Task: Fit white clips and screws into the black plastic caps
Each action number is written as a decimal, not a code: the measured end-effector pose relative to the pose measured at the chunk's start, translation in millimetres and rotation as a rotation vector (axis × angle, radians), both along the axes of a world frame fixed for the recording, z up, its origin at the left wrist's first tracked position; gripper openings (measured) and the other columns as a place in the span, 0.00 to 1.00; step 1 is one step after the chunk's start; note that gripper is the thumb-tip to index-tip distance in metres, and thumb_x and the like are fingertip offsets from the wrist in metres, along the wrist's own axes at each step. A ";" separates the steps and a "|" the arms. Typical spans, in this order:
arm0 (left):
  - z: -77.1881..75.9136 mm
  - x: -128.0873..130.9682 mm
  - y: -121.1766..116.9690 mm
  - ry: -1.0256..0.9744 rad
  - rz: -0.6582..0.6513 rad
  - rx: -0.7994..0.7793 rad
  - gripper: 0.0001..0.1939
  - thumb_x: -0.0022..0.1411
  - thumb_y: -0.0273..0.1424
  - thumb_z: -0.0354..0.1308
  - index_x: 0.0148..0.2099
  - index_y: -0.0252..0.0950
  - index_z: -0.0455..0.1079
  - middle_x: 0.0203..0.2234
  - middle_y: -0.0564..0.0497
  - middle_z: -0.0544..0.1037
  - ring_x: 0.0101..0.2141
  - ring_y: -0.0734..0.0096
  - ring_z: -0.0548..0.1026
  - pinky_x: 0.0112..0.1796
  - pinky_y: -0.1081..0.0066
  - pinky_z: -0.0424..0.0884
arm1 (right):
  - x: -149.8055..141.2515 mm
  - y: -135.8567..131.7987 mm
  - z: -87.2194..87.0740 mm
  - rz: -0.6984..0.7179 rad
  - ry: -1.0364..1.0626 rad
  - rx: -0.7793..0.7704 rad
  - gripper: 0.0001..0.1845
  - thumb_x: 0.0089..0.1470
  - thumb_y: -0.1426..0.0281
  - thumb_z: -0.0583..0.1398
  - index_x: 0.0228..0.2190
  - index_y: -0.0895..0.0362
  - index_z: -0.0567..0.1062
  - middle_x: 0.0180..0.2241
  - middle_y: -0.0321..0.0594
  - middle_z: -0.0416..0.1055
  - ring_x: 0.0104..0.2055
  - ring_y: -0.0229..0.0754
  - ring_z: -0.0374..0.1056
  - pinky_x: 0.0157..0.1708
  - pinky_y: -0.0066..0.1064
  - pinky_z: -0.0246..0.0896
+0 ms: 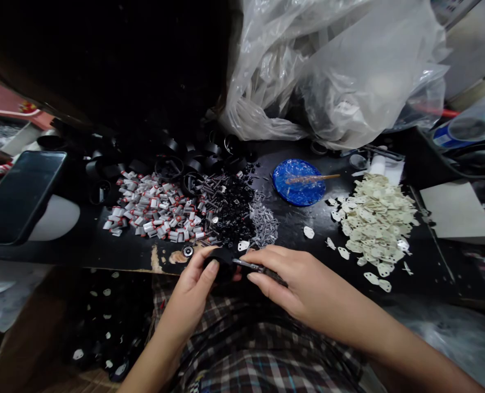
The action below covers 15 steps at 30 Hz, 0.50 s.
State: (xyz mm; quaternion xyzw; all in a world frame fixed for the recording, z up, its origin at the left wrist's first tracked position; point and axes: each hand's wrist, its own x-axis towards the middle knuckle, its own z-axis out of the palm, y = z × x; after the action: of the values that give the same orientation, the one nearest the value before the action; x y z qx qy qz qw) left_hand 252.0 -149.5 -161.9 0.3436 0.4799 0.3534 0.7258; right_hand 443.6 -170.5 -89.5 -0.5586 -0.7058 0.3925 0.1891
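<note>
At the table's near edge my left hand [195, 281] is closed around a black, round plastic part [222, 259], thumb on its near side. My right hand [291, 275] pinches slim metal tweezers [262, 268], whose tips meet the right side of the black part. The inside of that part is hidden from view. Just beyond my hands lie grey pins [264, 224], small black pieces [234, 210] and dark springs [212, 204]. A white flat plate with holes [243, 245] lies close to my right fingers. A small round metal-and-black piece [188, 251] sits left of my left hand.
White cylinders with red ends [156, 210] are heaped left of centre, black rings [169, 166] behind them. A blue lid [299, 183] with a stick stands beyond. Pale flat plates [379, 221] are piled at right. A phone [21, 196] leans at left; plastic bags [341, 71] hang behind.
</note>
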 end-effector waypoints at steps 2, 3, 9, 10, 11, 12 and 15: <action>1.9 -5.7 1.3 0.132 -0.064 0.154 0.10 0.57 0.37 0.60 0.41 0.41 0.75 0.35 0.49 0.79 0.38 0.63 0.75 0.42 0.69 0.68 | 1.7 -2.7 -0.1 -0.036 0.067 -0.087 0.10 0.60 0.70 0.55 0.42 0.53 0.74 0.38 0.37 0.76 0.38 0.39 0.71 0.39 0.29 0.64; 3.2 -9.0 1.0 0.193 -0.076 0.236 0.09 0.56 0.35 0.61 0.40 0.41 0.76 0.35 0.49 0.79 0.39 0.61 0.74 0.43 0.68 0.67 | 3.1 -4.9 -0.8 -0.042 0.136 -0.174 0.10 0.61 0.69 0.54 0.40 0.53 0.74 0.34 0.35 0.76 0.34 0.37 0.70 0.35 0.27 0.63; 5.2 -5.6 -11.8 0.178 0.019 0.456 0.10 0.51 0.31 0.65 0.39 0.44 0.78 0.34 0.48 0.81 0.42 0.57 0.74 0.51 0.63 0.62 | 16.4 -19.9 -16.2 -0.098 0.617 -0.582 0.12 0.60 0.63 0.52 0.39 0.57 0.70 0.28 0.35 0.73 0.19 0.30 0.60 0.21 0.24 0.55; 4.7 0.3 -13.5 0.211 0.072 0.395 0.09 0.54 0.32 0.63 0.40 0.44 0.77 0.36 0.49 0.80 0.42 0.59 0.74 0.51 0.64 0.61 | 18.9 -20.0 -20.0 -0.170 0.551 -0.502 0.10 0.59 0.65 0.53 0.38 0.57 0.70 0.30 0.36 0.73 0.22 0.32 0.63 0.24 0.25 0.58; 4.1 6.7 -14.4 0.235 0.103 0.315 0.09 0.57 0.34 0.60 0.42 0.44 0.75 0.38 0.49 0.79 0.43 0.61 0.73 0.52 0.65 0.61 | 21.3 -19.1 -24.0 -0.245 0.420 -0.388 0.07 0.58 0.68 0.54 0.36 0.56 0.69 0.32 0.37 0.73 0.27 0.34 0.66 0.29 0.28 0.60; 3.4 13.1 -14.6 0.233 0.093 0.231 0.10 0.59 0.35 0.58 0.44 0.43 0.73 0.40 0.50 0.78 0.44 0.62 0.73 0.52 0.65 0.61 | 23.3 -17.3 -28.1 -0.305 0.248 -0.268 0.04 0.56 0.71 0.54 0.34 0.56 0.69 0.32 0.37 0.72 0.31 0.37 0.68 0.33 0.30 0.60; 1.6 26.5 -11.4 0.096 0.012 0.056 0.13 0.61 0.37 0.56 0.47 0.43 0.69 0.44 0.50 0.75 0.46 0.63 0.71 0.50 0.65 0.65 | 24.9 -9.7 -40.0 -0.301 -0.255 -0.051 0.05 0.53 0.76 0.55 0.31 0.55 0.70 0.30 0.35 0.71 0.32 0.40 0.66 0.34 0.33 0.55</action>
State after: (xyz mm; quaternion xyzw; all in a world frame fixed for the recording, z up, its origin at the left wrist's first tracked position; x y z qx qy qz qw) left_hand 278.4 -160.9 -160.3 0.3775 0.5062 0.3543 0.6898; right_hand 468.5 -180.2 -129.5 -0.7077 -0.6224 0.3036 0.1403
